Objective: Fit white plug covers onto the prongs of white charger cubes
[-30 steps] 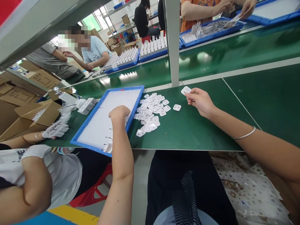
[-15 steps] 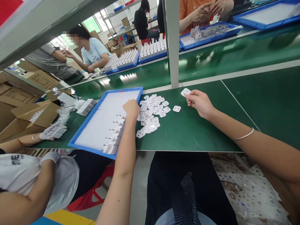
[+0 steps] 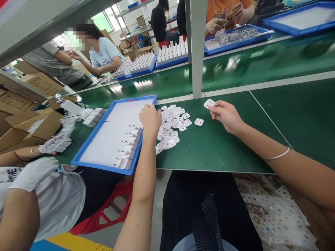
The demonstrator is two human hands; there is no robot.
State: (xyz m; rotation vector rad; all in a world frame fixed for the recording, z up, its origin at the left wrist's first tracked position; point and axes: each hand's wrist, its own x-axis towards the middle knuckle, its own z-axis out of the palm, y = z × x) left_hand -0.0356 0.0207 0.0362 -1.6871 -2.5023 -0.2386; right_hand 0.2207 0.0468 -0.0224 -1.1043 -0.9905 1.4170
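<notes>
My right hand (image 3: 226, 114) pinches a white square cover plate (image 3: 209, 103) between thumb and fingers, above the green table. My left hand (image 3: 151, 118) is closed over the right rim of a blue tray (image 3: 98, 137) with a white lining. Its back faces me, so whatever the fingers hold is hidden. Below that hand, a row of white plug chargers (image 3: 130, 144) with prongs stands along the tray's right side. A loose heap of white cover plates (image 3: 171, 122) lies between my hands, and a single cover plate (image 3: 199, 122) lies apart, nearer my right hand.
On the left, a co-worker's gloved hand (image 3: 59, 142) holds white blocks near an open carton (image 3: 28, 129). A metal post (image 3: 196, 52) rises behind the heap. Trays of chargers (image 3: 171, 55) stand across the table, where other people work.
My left hand has shifted right relative to the tray and turned, showing more knuckles. My right hand still holds the cover plate. The co-worker's other gloved hand has moved left.
</notes>
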